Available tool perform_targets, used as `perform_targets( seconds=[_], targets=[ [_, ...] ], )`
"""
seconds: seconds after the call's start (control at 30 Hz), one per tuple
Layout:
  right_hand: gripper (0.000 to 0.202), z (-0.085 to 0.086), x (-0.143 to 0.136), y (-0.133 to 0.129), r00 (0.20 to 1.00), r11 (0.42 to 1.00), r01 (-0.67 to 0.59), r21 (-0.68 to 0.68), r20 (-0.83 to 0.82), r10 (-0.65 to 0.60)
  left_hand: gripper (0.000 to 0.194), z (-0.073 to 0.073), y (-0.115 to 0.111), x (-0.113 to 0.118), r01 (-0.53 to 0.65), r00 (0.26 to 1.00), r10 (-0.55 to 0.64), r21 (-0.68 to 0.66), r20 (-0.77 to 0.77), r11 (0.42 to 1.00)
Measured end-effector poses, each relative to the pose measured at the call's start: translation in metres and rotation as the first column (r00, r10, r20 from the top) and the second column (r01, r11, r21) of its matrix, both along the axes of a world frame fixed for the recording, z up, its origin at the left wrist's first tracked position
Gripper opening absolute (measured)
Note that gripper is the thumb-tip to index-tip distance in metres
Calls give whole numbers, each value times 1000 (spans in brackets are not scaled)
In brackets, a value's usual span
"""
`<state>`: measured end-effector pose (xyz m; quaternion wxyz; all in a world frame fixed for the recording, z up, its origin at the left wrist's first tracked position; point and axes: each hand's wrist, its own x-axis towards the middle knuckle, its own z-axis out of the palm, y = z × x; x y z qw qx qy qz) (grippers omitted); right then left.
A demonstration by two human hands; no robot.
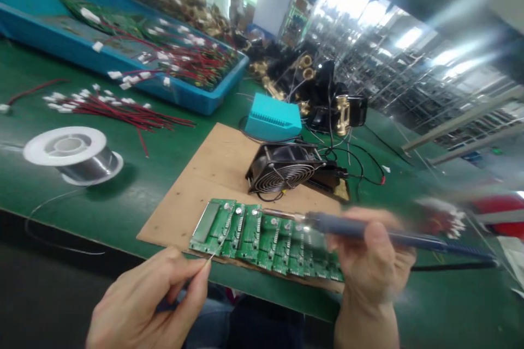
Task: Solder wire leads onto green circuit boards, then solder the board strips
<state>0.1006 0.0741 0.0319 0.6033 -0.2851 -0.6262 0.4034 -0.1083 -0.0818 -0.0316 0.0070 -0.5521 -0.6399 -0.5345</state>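
Between thumb and forefinger, my left hand [153, 297] pinches a thin length of solder wire [216, 248] whose end reaches over the boards. My right hand [372, 262] is wrapped round the blue handle of a soldering iron [347, 224]. The iron's tip points left, close above the overlapping row of green circuit boards [249, 234]; whether it touches one I cannot tell. The leftmost board carries a grey display [207, 222]. All the boards lie on a brown board [192, 180] at the table's front edge, and my right hand hides the row's right end.
A solder spool [88, 161] stands at left. Behind it lie red wires with white connectors [123, 109] and a blue tray [204, 99] of boards and wires. A black fan [282, 169], a turquoise box [274, 118] and brass fittings [343, 114] with cables stand further back.
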Motion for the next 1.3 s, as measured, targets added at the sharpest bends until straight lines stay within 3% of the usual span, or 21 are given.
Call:
perform_targets(
  seconds=[0.13, 0.43, 0.9, 1.13, 1.3],
  targets=[
    [11, -7, -3, -5, 984, 987, -139, -83, 96, 147, 11, 8, 5, 1, 29, 993, -27, 19, -115, 999],
    [14, -13, -6, -4, 941, 954, -272, -126, 173, 291, 9, 10, 8, 2, 22, 994, -29, -60, -107, 998],
    [14, -12, -2, -6, 944, 967, -224, -122, 220, 246, 19, 16, 17, 0, 34, 992, -40, -48, -122, 998],
    [14, -12, -2, -7, 951, 972, -207, -112, 209, 227, 12, 8, 10, 4, -4, 995, 3, -11, -101, 1000],
    [13, -12, -3, -7, 952, 971, -208, -114, 206, 228, 12, 8, 9, 4, 30, 994, -33, -35, -104, 999]
  ],
)
